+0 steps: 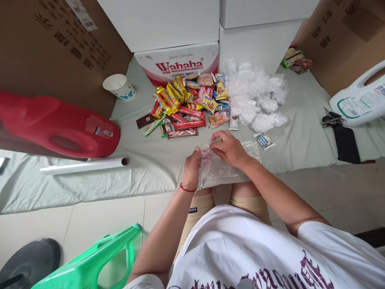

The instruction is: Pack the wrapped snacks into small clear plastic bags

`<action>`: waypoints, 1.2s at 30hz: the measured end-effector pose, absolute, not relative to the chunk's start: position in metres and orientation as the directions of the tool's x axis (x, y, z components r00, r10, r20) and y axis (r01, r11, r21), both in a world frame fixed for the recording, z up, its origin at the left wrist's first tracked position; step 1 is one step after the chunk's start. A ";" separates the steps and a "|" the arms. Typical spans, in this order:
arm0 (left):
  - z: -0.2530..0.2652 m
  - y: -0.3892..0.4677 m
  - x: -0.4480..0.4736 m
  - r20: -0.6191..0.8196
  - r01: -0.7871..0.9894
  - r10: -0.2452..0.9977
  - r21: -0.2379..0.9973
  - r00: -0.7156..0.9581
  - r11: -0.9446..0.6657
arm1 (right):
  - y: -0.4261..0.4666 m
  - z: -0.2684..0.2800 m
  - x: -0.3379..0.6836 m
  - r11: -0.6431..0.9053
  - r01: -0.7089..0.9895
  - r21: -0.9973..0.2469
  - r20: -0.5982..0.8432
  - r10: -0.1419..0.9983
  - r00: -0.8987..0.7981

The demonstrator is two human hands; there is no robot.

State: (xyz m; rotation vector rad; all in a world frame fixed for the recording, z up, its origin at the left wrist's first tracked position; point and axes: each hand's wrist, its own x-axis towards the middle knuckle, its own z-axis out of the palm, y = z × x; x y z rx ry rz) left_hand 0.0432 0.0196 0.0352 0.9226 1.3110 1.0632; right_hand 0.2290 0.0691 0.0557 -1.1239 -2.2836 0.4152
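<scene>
On the cloth's front edge lies a crumpled sheet or bag of clear plastic [224,168]. My left hand [191,166] grips its left side, thumb up. Close by the left thumb, a small pinkish item [205,155] shows through or under the film. My right hand [229,149] hovers over the plastic, fingers curled in toward the thumb; what is pinched there, if anything, is too small to tell. Just beyond are a pile of wrapped snacks [189,123], a heap of clear plastic bundles [255,96] and a single wrapped biscuit [264,141].
A red jug [60,124], a paper cup [119,86] and a white roll [84,165] lie left. On the right are a white jug [359,96], keys [332,119] and a black phone-like object [346,144]. Boxes [180,60] stand behind; a green stool [90,257] is below.
</scene>
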 end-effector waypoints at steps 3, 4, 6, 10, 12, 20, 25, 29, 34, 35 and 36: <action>0.038 0.036 0.044 -0.247 0.080 0.959 0.963 -0.137 0.259 | 0.063 0.060 0.228 0.636 0.659 -0.402 0.391 0.769 -0.505; 0.038 0.042 0.044 -0.230 0.109 0.957 0.962 -0.174 0.251 | 0.059 0.061 0.228 0.642 0.669 -0.374 0.411 0.761 -0.502; 0.037 0.055 0.043 -0.248 0.090 0.938 0.957 -0.243 0.276 | 0.051 0.064 0.232 0.647 0.689 -0.325 0.454 0.746 -0.486; 0.032 0.075 0.038 -0.325 -0.033 0.879 0.941 -0.349 0.336 | 0.020 0.065 0.242 0.646 0.723 -0.245 0.535 0.712 -0.456; 0.030 0.082 0.033 -0.325 -0.065 0.860 0.943 -0.393 0.327 | -0.002 0.062 0.247 0.635 0.743 -0.211 0.554 0.704 -0.444; 0.030 0.083 -0.002 -0.404 -0.268 0.792 0.912 -0.458 0.310 | -0.078 0.014 0.248 0.538 0.762 -0.361 0.326 0.838 -0.437; 0.019 0.042 -0.034 -0.404 -0.187 0.762 0.914 -0.507 0.360 | -0.086 0.010 0.260 0.433 0.602 -0.671 0.150 0.874 -0.461; 0.033 0.005 -0.058 0.026 0.340 0.697 0.886 -0.717 0.316 | -0.062 0.030 0.290 0.146 0.477 -0.867 0.143 0.989 -0.042; 0.078 -0.001 -0.027 0.651 0.829 0.743 0.494 -0.153 -0.263 | 0.009 0.018 0.300 -0.100 0.369 -0.924 0.004 0.963 0.271; 0.083 0.004 -0.013 0.606 0.788 0.792 0.453 0.071 -0.417 | 0.023 0.011 0.295 -0.124 0.346 -0.930 -0.038 0.969 0.245; 0.084 0.011 0.002 0.513 0.726 0.804 0.424 0.300 -0.541 | 0.035 0.005 0.288 -0.145 0.335 -0.931 -0.073 0.973 0.217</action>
